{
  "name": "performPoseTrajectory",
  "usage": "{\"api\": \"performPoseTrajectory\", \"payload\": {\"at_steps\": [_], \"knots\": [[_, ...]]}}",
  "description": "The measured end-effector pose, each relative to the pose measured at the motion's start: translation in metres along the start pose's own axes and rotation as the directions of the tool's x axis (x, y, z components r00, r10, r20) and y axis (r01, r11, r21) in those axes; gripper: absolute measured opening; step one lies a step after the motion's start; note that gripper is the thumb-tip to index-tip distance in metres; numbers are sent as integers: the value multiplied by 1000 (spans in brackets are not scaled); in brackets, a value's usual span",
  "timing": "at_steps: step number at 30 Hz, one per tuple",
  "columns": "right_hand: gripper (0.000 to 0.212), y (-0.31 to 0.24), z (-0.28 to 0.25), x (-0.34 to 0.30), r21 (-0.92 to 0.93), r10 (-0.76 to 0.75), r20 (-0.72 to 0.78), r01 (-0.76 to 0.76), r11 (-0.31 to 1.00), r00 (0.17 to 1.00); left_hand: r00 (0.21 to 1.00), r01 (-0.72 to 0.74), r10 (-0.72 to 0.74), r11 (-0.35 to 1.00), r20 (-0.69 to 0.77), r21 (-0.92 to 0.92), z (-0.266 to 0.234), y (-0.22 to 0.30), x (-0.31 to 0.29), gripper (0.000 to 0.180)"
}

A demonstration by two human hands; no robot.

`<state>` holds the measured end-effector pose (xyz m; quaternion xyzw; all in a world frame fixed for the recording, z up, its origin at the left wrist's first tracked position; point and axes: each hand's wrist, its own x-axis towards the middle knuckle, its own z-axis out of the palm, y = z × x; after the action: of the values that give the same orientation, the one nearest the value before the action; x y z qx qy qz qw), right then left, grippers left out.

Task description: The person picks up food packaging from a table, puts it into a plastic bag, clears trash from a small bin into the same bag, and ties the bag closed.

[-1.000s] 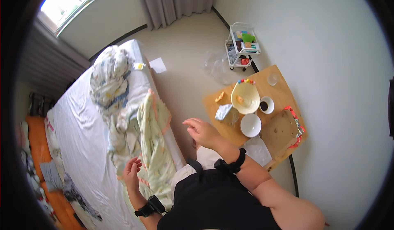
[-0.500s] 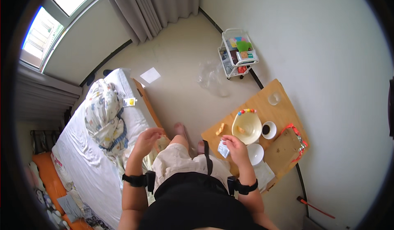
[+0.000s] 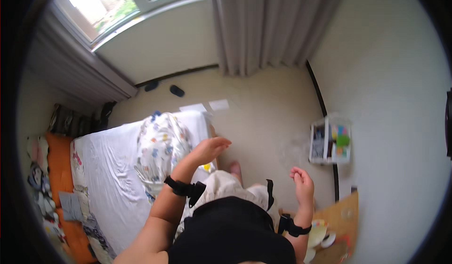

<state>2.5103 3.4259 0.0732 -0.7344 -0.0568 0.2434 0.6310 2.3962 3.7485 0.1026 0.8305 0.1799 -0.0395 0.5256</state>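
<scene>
White cloth bedding with small coloured prints (image 3: 162, 148), bunched into a rounded heap, lies on the white-sheeted bed (image 3: 113, 170), near the bare left hand (image 3: 213, 151). I record the hands as well apart: the left has its fingers extended, the right hand (image 3: 302, 186) has them loosely bent near the white-framed, open-topped storage cart (image 3: 326, 141), and I see nothing held in either. I judge the heap light for its bulk, limp, not fragile, prone to sagging; broad grips under opposite sides should suit it better than one pinch.
</scene>
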Motion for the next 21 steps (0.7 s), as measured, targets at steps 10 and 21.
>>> {"api": "performPoseTrajectory", "payload": {"at_steps": [10,21], "knots": [[20,-105,98,232,-464,-69,321,221,858,944,864,170,-369,855,-343,-491,-101,-99,41,23],[20,-344,269,506,-277,-591,704,919,282,394,548,-94,-516,744,-658,-662,-175,-116,125,22]]}}
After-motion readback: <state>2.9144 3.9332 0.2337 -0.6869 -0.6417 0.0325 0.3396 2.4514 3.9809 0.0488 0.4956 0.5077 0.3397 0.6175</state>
